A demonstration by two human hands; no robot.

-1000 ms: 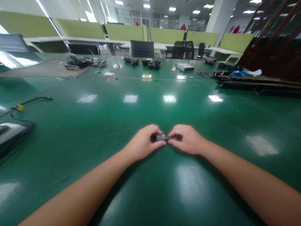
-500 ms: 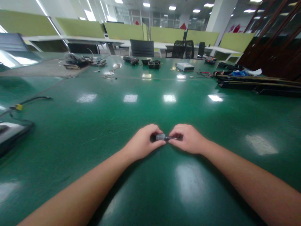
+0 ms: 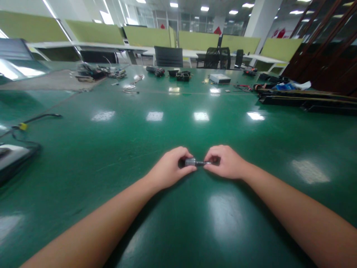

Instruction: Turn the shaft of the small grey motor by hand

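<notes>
Low over the green table [image 3: 125, 208], a small tool [image 3: 190, 162] lies sideways between my hands. It has a grey cylindrical body and a thin dark shaft pointing right; its exact kind is unclear. My left hand [image 3: 170, 168] is closed on the body, thumb in front and fingers behind. At the shaft's far end, the thumb and fingertips of my right hand [image 3: 225, 162] pinch around it. A stretch of shaft shows in the gap between the two hands.
At the left edge sits a grey-and-black device [image 3: 13, 158] with a dark cable [image 3: 41, 118]. Black strips [image 3: 306, 99] are stacked at the right. Farther back are a white box [image 3: 219, 78], black parts [image 3: 182, 76] and a pile of electronics [image 3: 92, 72].
My right hand has slid a little to the right along the shaft, so more of it shows. My left hand and the grey body have stayed put.
</notes>
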